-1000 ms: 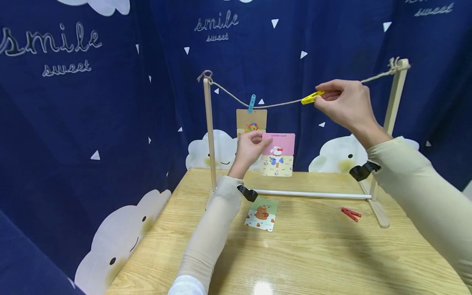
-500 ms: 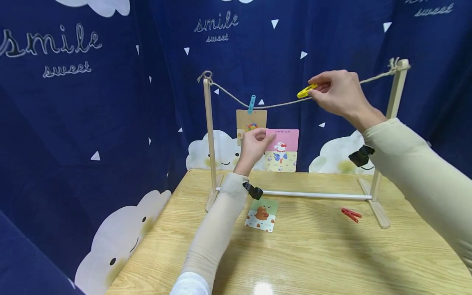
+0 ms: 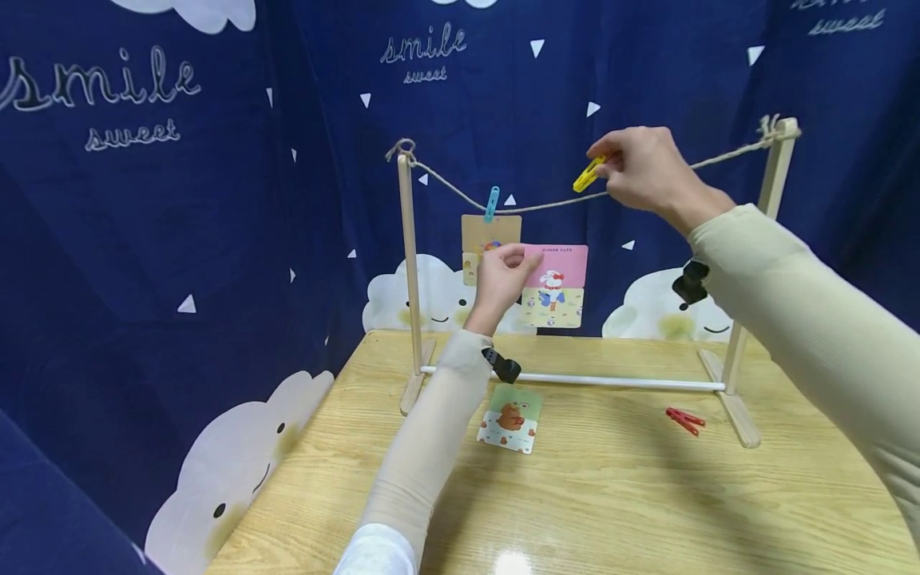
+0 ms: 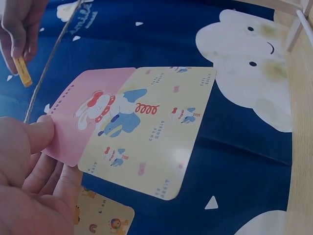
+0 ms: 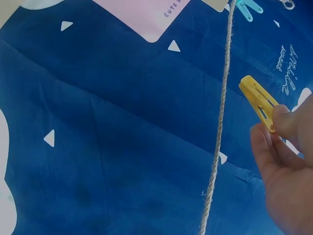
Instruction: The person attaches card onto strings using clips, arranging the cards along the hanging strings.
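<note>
While left hand [image 3: 498, 283] pinches round-cornered card [image 3: 557, 289], right [image 3: 644, 170] pinches slim clothespin [image 3: 588, 175]

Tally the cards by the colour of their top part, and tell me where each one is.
Pink card: 1, pinched in the left hand
Tan card: 1, hanging from the rope by the blue clothespin
Green card: 1, lying on the table
Total: 3 cards
</note>
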The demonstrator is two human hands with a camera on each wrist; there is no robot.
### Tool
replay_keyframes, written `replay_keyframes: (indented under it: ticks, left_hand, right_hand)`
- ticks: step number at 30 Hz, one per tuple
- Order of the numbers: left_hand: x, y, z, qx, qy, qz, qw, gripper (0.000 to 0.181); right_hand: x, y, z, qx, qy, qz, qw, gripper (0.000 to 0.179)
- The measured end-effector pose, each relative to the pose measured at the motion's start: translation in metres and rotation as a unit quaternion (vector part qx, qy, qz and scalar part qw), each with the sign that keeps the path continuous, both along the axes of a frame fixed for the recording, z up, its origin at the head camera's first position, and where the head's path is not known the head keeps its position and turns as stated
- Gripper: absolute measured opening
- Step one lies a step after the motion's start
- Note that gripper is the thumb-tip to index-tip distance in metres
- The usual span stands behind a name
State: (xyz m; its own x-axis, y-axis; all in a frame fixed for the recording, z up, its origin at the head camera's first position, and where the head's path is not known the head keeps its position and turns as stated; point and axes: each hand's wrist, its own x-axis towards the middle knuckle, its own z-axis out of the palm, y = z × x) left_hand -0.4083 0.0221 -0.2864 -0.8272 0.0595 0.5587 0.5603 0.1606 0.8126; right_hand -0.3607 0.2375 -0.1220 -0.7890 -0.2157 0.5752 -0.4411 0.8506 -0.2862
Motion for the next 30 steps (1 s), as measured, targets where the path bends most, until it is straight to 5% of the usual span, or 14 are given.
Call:
replay_keyframes:
  ticks: [13, 30]
  left_hand:
    - [-0.003, 0.008, 0.008, 0.011, 0.000, 0.007, 0.9999, 0.020]
    - [-0.005, 0.013, 0.011, 0.002, -0.007, 0.016, 0.9998, 0.018]
  right_hand:
    - [-0.006, -0.005, 0.010, 0.000, -0.051, -0.002, 0.9987, 0.044]
    - [-0.013, -0.011, 0.003, -0.008, -0.071, 0.009, 0.9974, 0.044]
